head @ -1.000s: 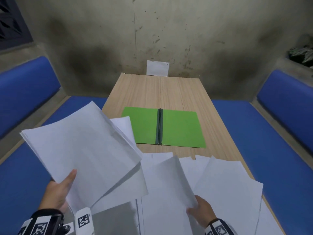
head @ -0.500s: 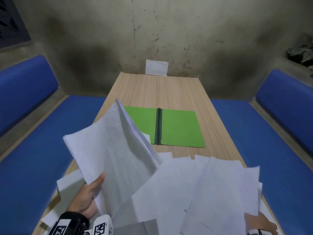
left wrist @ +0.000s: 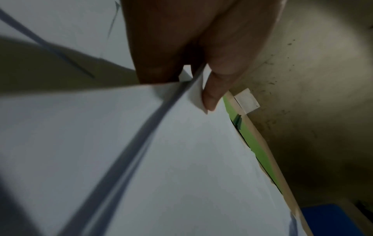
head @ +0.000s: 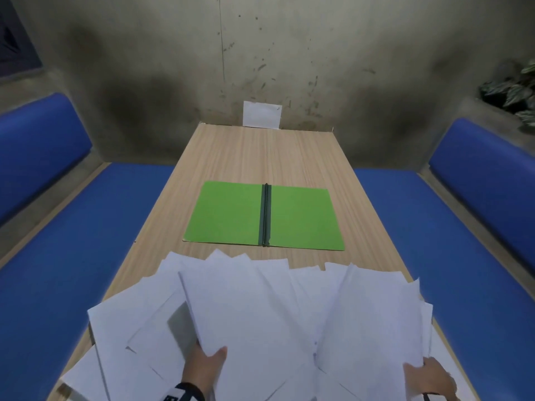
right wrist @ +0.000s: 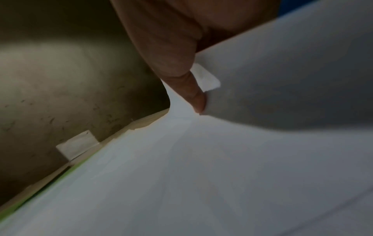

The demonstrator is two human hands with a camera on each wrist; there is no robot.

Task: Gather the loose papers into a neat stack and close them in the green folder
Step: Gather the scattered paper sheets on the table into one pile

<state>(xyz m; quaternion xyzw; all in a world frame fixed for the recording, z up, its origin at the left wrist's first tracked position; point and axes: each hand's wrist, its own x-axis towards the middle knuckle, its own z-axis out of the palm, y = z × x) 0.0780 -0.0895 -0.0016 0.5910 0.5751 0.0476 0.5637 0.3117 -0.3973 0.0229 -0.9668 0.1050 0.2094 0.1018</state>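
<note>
Several loose white papers [head: 260, 308] lie fanned over the near end of the wooden table [head: 260, 151]. My left hand [head: 207, 363] pinches a bundle of sheets at its near edge, thumb on top; the left wrist view shows the thumb [left wrist: 214, 99] pressing on that bundle [left wrist: 161, 159]. At the near right, my right hand [head: 428, 374] grips another batch of sheets [head: 373, 314]; in the right wrist view its thumb [right wrist: 193, 92] lies on the paper [right wrist: 201, 175]. The green folder [head: 301, 218] lies open and flat beyond the papers, with nothing on it.
Blue padded benches [head: 72, 241] run along both sides of the table. A small white card [head: 261, 114] leans on the stained wall at the table's far end. A leafy plant [head: 515, 88] sits at the upper right.
My left hand has swung its raised bundle down and to the right onto the spread papers. My right hand slid toward the near right corner with its sheets.
</note>
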